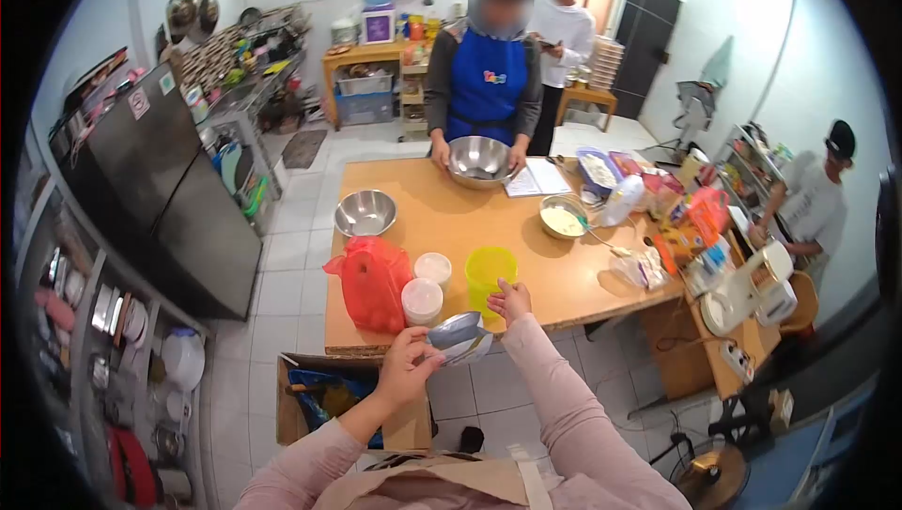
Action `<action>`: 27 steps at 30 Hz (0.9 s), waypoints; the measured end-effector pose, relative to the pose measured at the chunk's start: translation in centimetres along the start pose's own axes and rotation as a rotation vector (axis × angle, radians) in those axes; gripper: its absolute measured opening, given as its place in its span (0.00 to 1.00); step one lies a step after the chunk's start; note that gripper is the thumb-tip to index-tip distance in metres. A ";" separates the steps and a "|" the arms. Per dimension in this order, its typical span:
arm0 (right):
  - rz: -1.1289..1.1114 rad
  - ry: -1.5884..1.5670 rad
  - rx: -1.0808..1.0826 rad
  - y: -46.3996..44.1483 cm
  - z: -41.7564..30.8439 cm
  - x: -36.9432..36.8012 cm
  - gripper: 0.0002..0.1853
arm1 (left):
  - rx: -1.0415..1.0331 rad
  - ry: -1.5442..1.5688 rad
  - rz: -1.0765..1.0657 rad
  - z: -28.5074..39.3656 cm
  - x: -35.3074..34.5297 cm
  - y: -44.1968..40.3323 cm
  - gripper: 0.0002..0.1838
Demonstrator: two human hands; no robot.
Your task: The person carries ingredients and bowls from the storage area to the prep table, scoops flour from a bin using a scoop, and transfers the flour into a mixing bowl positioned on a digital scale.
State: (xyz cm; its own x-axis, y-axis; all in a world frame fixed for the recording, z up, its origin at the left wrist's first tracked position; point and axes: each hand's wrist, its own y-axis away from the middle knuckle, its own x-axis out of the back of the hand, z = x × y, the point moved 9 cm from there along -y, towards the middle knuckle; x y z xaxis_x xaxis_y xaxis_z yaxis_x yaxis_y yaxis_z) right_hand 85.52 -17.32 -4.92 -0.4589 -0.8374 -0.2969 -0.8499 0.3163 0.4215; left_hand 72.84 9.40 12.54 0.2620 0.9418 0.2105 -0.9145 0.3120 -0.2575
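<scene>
My left hand (406, 366) is closed on the edge of a silver and white pouch (458, 341), held at the table's near edge. My right hand (510, 301) has its fingers apart beside a translucent yellow-green container (490, 269); whether it touches the container I cannot tell. Left of the container stand two white-lidded tubs (422, 301), one behind the other. A red plastic bag (373, 283) sits beside them. Farther back on the left is a steel bowl (365, 214).
Across the table (432, 219), a person in a blue apron holds a large steel bowl (478, 162). A bowl of pale powder (563, 218) and several packages are on the right. An opened cardboard box (406, 425) stands below the near edge. Two other people are farther off.
</scene>
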 end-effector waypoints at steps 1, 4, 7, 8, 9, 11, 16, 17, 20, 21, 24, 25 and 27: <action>-0.025 0.014 -0.028 -1.3 0.3 -0.6 0.21 | -0.015 -0.062 0.014 -0.5 -0.8 -0.9 0.05; -0.100 0.094 -0.064 -3.9 0.0 -1.8 0.23 | 0.031 -0.073 0.071 -4.9 -3.6 -3.6 0.06; -0.215 0.229 -0.154 -3.2 -1.3 -1.9 0.23 | 0.045 -0.153 0.086 -7.4 -5.8 -6.1 0.06; -0.224 0.287 -0.135 -3.4 -1.2 -1.1 0.22 | 0.048 -0.196 0.087 -8.2 -6.3 -6.9 0.06; -0.230 0.345 -0.113 -3.8 -1.0 0.1 0.21 | 0.047 -0.237 0.085 -8.9 -6.9 -7.8 0.06; -0.267 0.545 0.054 -4.2 -1.7 2.6 0.19 | 0.023 -0.255 0.123 -10.0 -7.5 -9.2 0.06; -0.219 0.737 0.374 -1.1 -2.5 8.5 0.12 | -0.029 -0.424 0.260 -10.5 -7.8 -11.4 0.18; -0.210 0.650 0.319 -0.7 -2.2 9.2 0.11 | -0.082 -0.501 0.310 -9.9 -7.9 -11.5 0.21; -0.164 0.246 -0.068 1.8 -1.0 10.7 0.11 | -0.010 -0.434 0.396 -7.0 -7.2 -10.7 0.38; -0.226 0.063 -0.108 3.4 -1.2 9.9 0.13 | -0.065 -0.570 0.432 -4.9 -7.0 -10.1 0.39; -0.396 -0.423 -0.181 9.9 -3.6 6.5 0.23 | 0.171 0.144 0.325 -7.3 -7.5 -8.0 0.29; -0.450 -0.536 -0.177 12.9 -5.3 5.2 0.28 | 0.344 0.509 0.236 -9.1 -8.7 -6.4 0.25; -0.633 -0.736 -0.223 15.8 -4.5 4.9 0.37 | 0.435 1.341 -0.082 -12.7 -10.7 -2.3 0.19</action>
State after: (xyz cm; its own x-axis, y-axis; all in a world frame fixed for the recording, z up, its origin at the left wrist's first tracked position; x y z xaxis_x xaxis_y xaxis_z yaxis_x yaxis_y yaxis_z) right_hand 71.00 -18.46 4.18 -0.0486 -0.3142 -0.9481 -0.9599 -0.2476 0.1313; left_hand 76.02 0.17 -1.06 0.1832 0.4022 -0.8970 -0.8388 0.5397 0.0707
